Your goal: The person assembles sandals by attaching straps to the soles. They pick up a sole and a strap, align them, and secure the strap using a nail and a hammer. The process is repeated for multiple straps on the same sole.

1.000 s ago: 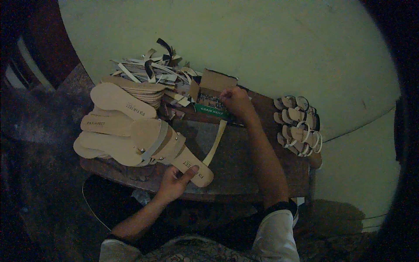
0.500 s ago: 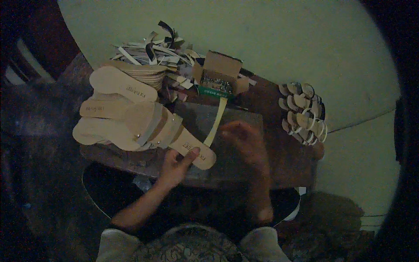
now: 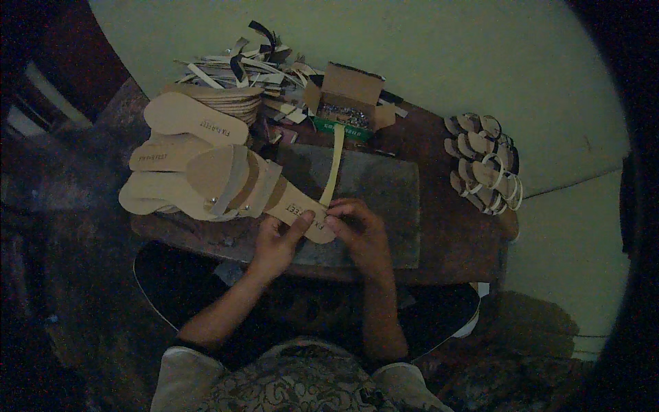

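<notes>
A tan sandal (image 3: 294, 204) with two wide straps across its front lies slanting over the table, its heel toward me. My left hand (image 3: 276, 244) grips it near the heel, thumb on top of the insole and fingers underneath. A pale yellow strap (image 3: 333, 161) runs up from the heel's edge, its far end against the small box. My right hand (image 3: 360, 230) is at the heel edge where the strap meets it, fingertips pinched together. Whatever sits between those fingertips is too small to make out.
More tan soles (image 3: 195, 118) are piled at the left. Behind them lies a heap of strap scraps (image 3: 254, 69). An open cardboard box (image 3: 353, 86) of small shiny metal pieces stands at the back. Several finished-looking sandals (image 3: 484, 165) are stacked at the right. A dark mat (image 3: 381, 199) covers mid-table.
My right hand has come left and closed at the sandal's heel edge by the strap. The left hand keeps its hold. The whole view has shifted slightly.
</notes>
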The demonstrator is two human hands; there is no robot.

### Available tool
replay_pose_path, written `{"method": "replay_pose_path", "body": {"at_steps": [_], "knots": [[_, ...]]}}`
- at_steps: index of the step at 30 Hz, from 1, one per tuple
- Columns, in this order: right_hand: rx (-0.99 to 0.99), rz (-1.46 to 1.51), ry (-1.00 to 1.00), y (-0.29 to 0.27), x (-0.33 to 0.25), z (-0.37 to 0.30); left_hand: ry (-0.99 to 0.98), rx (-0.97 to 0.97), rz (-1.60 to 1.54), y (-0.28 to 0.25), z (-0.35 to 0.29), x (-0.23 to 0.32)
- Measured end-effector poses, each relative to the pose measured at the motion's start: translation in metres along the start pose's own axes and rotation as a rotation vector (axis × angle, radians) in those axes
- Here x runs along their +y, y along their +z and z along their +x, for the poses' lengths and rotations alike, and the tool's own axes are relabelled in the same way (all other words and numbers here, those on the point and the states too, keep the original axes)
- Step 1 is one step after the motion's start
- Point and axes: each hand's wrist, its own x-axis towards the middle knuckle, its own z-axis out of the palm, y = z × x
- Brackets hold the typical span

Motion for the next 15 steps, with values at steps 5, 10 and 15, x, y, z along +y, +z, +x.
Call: {"method": "replay_pose_path", "body": {"at_steps": [5,10,15], "knots": [[0.007,0.098,0.097,0.001,0.000,-0.003,-0.012,-0.008,0.062,-0.002,-0.003,0.006],[-0.007,0.089,0.147,0.001,-0.002,-0.002,-0.042,-0.049,0.003,-0.003,-0.003,0.009],[-0.004,0.060,0.119,0.002,-0.005,0.001,-0.018,0.001,0.039,0.001,-0.001,0.010]]}}
